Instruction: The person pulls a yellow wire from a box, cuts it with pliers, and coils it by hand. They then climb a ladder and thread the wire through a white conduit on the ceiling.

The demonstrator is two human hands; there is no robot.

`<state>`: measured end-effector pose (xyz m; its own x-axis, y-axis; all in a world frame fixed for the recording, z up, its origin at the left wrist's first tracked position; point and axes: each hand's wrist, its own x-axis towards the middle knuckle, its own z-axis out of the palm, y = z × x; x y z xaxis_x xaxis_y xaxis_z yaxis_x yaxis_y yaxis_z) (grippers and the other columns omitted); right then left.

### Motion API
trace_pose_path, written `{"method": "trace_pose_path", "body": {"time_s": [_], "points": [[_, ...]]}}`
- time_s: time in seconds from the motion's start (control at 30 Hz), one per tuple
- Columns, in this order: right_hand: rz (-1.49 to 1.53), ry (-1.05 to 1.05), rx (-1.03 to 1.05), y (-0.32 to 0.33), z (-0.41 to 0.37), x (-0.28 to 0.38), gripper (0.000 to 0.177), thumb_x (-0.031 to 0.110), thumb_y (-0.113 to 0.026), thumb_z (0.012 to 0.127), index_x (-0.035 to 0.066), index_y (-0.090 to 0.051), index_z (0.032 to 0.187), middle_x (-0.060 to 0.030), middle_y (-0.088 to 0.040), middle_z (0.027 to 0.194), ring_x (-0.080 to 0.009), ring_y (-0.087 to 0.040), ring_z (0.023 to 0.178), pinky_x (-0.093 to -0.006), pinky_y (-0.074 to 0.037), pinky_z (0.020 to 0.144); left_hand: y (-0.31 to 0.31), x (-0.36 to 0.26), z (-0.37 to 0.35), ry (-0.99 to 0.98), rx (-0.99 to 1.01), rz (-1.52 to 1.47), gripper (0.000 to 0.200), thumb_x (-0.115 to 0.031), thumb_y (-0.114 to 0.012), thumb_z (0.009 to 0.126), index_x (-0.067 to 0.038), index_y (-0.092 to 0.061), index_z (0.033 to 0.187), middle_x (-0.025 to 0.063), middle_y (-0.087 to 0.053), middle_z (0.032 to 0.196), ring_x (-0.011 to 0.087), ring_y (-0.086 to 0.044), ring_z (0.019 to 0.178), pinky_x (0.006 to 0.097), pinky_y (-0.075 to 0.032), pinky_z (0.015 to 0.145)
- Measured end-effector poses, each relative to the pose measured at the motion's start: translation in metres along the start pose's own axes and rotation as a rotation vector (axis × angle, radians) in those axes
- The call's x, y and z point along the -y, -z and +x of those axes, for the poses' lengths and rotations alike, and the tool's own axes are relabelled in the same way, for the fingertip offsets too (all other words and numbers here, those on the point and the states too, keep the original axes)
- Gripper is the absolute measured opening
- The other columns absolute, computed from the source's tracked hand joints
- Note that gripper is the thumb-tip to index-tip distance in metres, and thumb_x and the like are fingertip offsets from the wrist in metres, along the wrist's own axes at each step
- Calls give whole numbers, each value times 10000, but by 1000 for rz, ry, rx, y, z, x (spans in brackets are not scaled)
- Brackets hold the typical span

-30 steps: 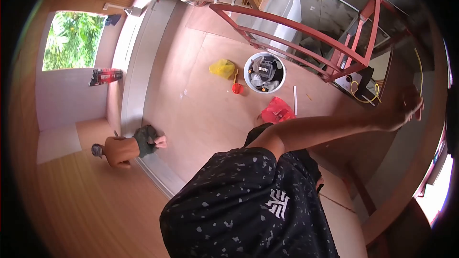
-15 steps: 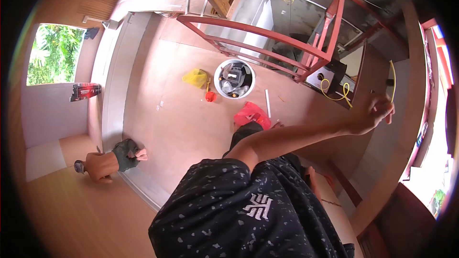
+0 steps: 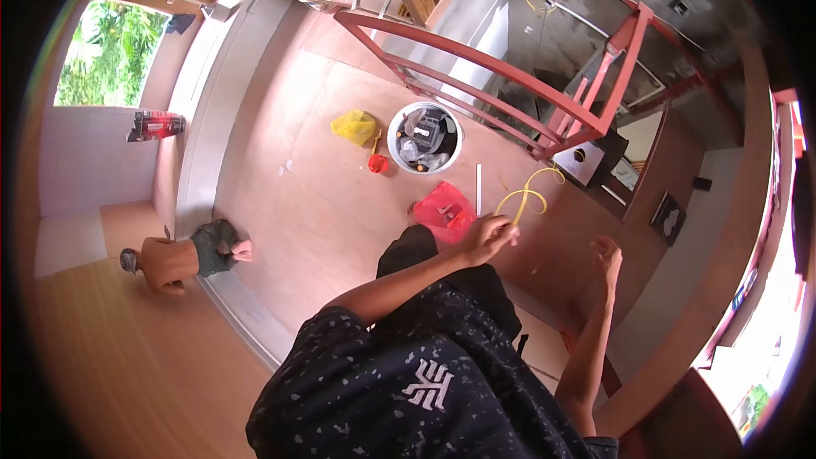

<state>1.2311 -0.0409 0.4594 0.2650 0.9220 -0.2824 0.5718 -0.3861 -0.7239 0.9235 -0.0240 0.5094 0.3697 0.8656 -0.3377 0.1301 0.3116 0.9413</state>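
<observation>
In the head view, my left hand (image 3: 491, 240) is closed on a thin yellow cable (image 3: 534, 195), which loops out beyond the fingers over the floor. A red plastic bag (image 3: 444, 211) lies just past that hand, beside a thin white strip (image 3: 478, 189). My right hand (image 3: 607, 260) is raised to the right with its fingers curled in. Whether something small is in it, I cannot make out. Nearest to it is a dark rectangular box or opening (image 3: 668, 218) in the panel on the right.
A white bucket (image 3: 392, 138) full of tools and bags stands on the floor, near a yellow bag (image 3: 353, 126) and a small orange-red item (image 3: 378, 163). A red metal frame (image 3: 476, 58) bounds the floor opening. Another person (image 3: 174, 261) crouches at the left.
My left hand has drawn back leftward from the right-hand panel, bringing the yellow cable along. My right hand and forearm have come into view. The camera view has shifted slightly.
</observation>
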Motion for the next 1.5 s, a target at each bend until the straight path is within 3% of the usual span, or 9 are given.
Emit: {"method": "trace_pose_path", "body": {"time_s": [0.2, 0.67, 0.73, 0.8, 0.93, 1.0, 1.13, 1.2, 1.5], "points": [[-67, 3, 299, -94, 15, 53, 242, 134, -588, 732, -1, -621, 929, -156, -650, 798, -209, -642, 759, -302, -495, 649, 72, 80, -36, -133, -291, 281, 284, -242, -440, 902, 11, -558, 844, 80, -601, 789, 161, -583, 768, 283, -448, 708], [-232, 29, 556, -359, 71, 119, 267, 232, -606, 758, 4, -633, 896, -149, -643, 775, -218, -637, 692, -316, -491, 613, 168, 206, -51, 158, -352, -179, 268, -255, -453, 900, -9, -558, 876, 57, -575, 745, 146, -562, 746, 267, -426, 699], [96, -144, 719, -421, 102, 105, 288, 276, -610, 772, 4, -635, 867, -135, -635, 761, -211, -624, 675, -329, -477, 592, 177, 228, -54, 158, -363, -278, 264, -252, -462, 896, -11, -568, 871, 58, -586, 756, 150, -567, 754, 272, -427, 699], [67, 248, 702, -491, 145, 56, 315, 319, -600, 786, 14, -635, 858, -122, -631, 778, -214, -613, 680, -327, -472, 597, 188, 244, -56, 160, -369, -370, 260, -249, -471, 893, -14, -578, 865, 60, -597, 766, 154, -573, 762, 278, -427, 700], [-291, -135, 518, -576, 204, 73, 438, 314, -656, 732, -1, -572, 1024, -97, -606, 908, -201, -584, 761, -272, -459, 749, 205, 271, -66, 251, -399, -455, 265, -239, -474, 894, 4, -575, 861, 73, -601, 776, 150, -584, 766, 280, -437, 722], [126, -143, 288, -609, 216, 52, 668, 411, -743, 587, -61, -549, 1017, -156, -614, 909, -299, -597, 838, -341, -472, 777, 214, 283, -69, 232, -449, -468, 284, -246, -468, 899, 14, -572, 850, 77, -598, 768, 147, -585, 765, 277, -442, 733], [81, -215, 234, -624, 227, 41, 596, 222, -759, 619, -16, -501, 1100, -98, -592, 956, -201, -591, 803, -297, -463, 781, 229, 294, -67, 322, -536, -675, 243, -224, -473, 902, 8, -499, 973, 77, -573, 795, 141, -576, 770, 270, -459, 748], [556, -466, 449, -604, 203, 95, 569, 175, -761, 607, 7, -517, 1093, -92, -595, 954, -199, -595, 837, -324, -478, 775, 234, 299, -62, 300, -591, -748, 242, -216, -475, 902, -5, -460, 1020, 77, -571, 818, 136, -570, 763, 274, -467, 749], [520, -122, 605, -491, 85, 99, 662, 94, -751, 604, 27, -441, 1185, -69, -582, 1018, -133, -569, 898, -297, -462, 809, 256, 326, -46, 197, -715, -759, 180, -107, -482, 884, -41, -416, 1038, 44, -496, 867, 89, -451, 737, 204, -369, 658]]}}
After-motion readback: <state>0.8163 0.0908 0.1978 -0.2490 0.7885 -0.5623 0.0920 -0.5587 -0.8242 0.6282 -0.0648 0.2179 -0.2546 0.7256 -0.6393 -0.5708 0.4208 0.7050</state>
